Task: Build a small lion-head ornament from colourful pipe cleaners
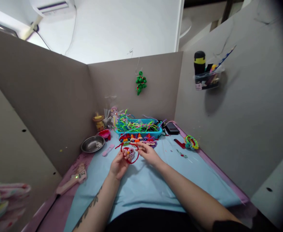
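Observation:
My left hand (118, 164) is closed round a small fuzzy craft figure (131, 152) made of pipe cleaners, held a little above the light blue mat (141, 183). A red pipe cleaner (134, 159) loops round the figure. My right hand (148, 152) pinches that red pipe cleaner at the figure's right side. Just beyond the hands lies a row of finished colourful pipe-cleaner figures (138, 140).
A blue tray (139, 131) full of pipe cleaners stands at the back. A metal bowl (92, 143), a pink glue gun (71, 182), a black box (171, 128) and coiled rings (191, 142) lie around. Grey partition walls enclose the desk; a green ornament (141, 82) hangs there.

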